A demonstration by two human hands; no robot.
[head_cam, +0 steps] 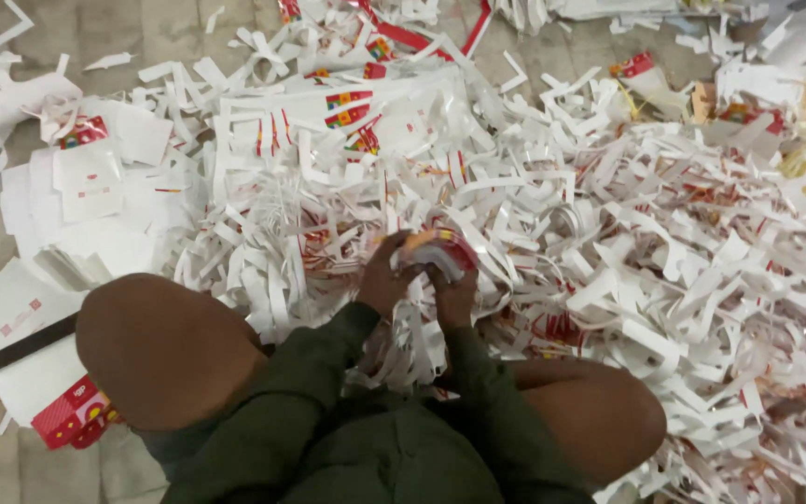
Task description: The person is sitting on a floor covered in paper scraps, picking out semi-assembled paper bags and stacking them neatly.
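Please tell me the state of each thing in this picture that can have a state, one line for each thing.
left hand: closed on the red and white printed piece
right hand: closed on the same piece
red and white printed piece: held up between both hands, bent
paper strips: cut, heaped loose on the floor
white sheets: uncut, lying flat
red carton: lying on the floor, apart from the hands

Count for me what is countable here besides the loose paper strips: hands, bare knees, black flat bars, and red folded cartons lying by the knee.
Hands: 2, left hand and right hand, both gripping a small red and white printed piece
Bare knees: 2, left knee, right knee
Black flat bar: 1
Red folded carton: 1
Total: 6
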